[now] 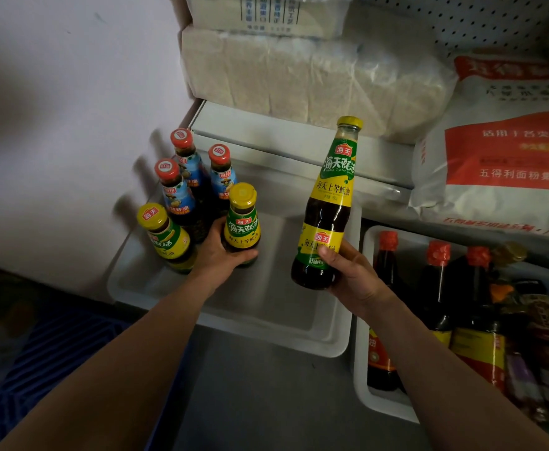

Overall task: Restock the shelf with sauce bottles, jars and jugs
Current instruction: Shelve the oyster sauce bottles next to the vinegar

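Note:
My left hand grips a yellow-capped oyster sauce bottle standing upright in a white bin on the bottom shelf. Another yellow-capped bottle stands just left of it. Behind them stand three red-capped, blue-labelled sauce bottles. My right hand holds a taller yellow-capped oyster sauce bottle by its lower part, lifted above the bin's right side and tilted slightly right.
A second white bin on the right holds several dark, red-capped sauce bottles. Rice bags and a flour sack lie on the shelf above. A blue crate sits at lower left, by a white wall.

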Available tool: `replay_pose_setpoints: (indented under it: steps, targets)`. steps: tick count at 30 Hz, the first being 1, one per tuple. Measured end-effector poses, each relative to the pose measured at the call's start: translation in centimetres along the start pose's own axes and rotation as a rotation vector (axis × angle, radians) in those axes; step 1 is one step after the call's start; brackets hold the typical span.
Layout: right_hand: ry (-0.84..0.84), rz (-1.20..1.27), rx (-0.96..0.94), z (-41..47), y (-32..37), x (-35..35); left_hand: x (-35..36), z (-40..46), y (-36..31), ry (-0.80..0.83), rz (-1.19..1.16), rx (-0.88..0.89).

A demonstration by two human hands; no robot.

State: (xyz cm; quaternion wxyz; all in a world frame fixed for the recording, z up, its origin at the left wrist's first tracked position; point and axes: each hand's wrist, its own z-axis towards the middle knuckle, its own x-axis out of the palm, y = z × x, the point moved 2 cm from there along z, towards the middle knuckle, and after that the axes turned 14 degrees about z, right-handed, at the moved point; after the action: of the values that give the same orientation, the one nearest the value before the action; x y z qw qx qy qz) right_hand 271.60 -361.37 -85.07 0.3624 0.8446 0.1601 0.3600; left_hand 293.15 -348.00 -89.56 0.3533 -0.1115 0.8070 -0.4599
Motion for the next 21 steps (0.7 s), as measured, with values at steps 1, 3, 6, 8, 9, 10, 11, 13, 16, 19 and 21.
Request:
replay_pose_setpoints:
  steps: [1,3,6,8,9,10,11,13,16,19,21]
  targets:
    - [0.001,0.003,0.003,0.1,0.0,-0.1,0.0,0.1,0.1,-0.001,-0.005,0.000]
    - [-0.004,0.013,0.010,0.3,-0.1,-0.3,0.1,0.4,0.4,-0.001,-0.002,0.001]
    - [-0.022,0.033,0.015,0.8,-0.2,-0.5,0.0,1.1,0.6,0.002,0.012,0.006]
    - [-0.043,0.046,0.018,0.8,-0.3,-0.4,-0.2,1.4,0.6,0.009,0.009,0.002]
    - [-0.054,0.051,0.019,0.7,-0.3,-0.3,-0.3,1.4,0.3,0.015,0.003,-0.005]
    - [-0.069,0.060,0.023,0.4,-0.3,-0.1,-0.4,1.2,0.0,0.024,-0.007,-0.015]
    - [-0.087,0.075,0.032,-0.1,-0.4,0.2,-0.6,0.7,-0.5,0.037,-0.021,-0.032]
    - [-0.114,0.113,0.062,-1.8,-0.4,0.9,-1.0,-1.1,-2.2,0.063,-0.074,-0.062]
    - [-0.151,0.140,0.111,-5.9,0.7,2.5,-2.4,-5.0,-5.9,0.136,-0.187,-0.109]
    - [-0.192,0.165,0.142,-11.2,3.2,5.0,-4.9,-9.4,-10.2,0.185,-0.247,-0.160]
    - [-0.195,0.166,0.154,-14.7,5.3,7.2,-7.0,-12.6,-13.7,0.191,-0.265,-0.193]
